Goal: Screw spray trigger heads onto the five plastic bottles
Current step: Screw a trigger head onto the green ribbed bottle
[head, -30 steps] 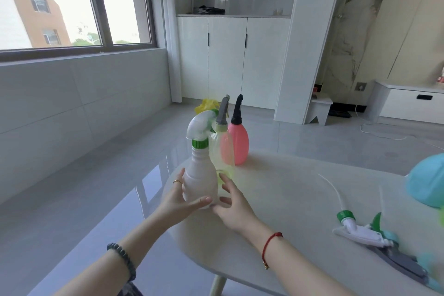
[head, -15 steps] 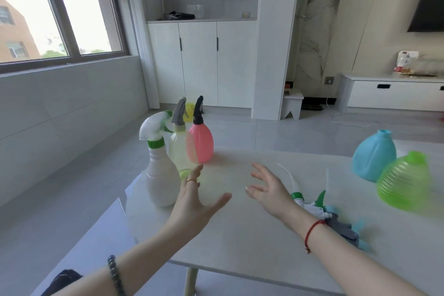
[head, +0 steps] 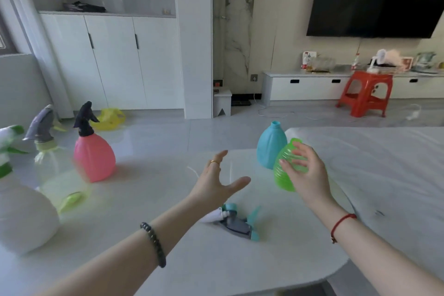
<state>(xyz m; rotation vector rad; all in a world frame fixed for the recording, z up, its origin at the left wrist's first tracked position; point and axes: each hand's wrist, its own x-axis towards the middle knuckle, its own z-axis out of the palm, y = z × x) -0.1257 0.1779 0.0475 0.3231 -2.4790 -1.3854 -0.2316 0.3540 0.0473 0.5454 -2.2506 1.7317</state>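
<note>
Three bottles with trigger heads stand at the table's left: a white one (head: 21, 218) with a white and green head, a clear yellowish one (head: 51, 170) with a grey head, a pink one (head: 93, 156) with a black head. A blue bottle (head: 270, 149) stands headless at centre right. In front of it my right hand (head: 305, 175) wraps its fingers around a ribbed green bottle (head: 284, 175), also headless and tilted. My left hand (head: 216, 185) hovers open above the table. Loose trigger heads (head: 234, 222), white, grey and teal, lie under my left wrist.
The white table (head: 168, 247) has a rounded front edge. Beyond it on the floor are a yellow object (head: 109, 119), a small white stool (head: 222, 103) and a red plastic stool (head: 366, 92). White cabinets and a dark wall screen are behind.
The view swung right. Both hands let go of the white bottle and moved right; my right hand has reached the green bottle and closed around it.
</note>
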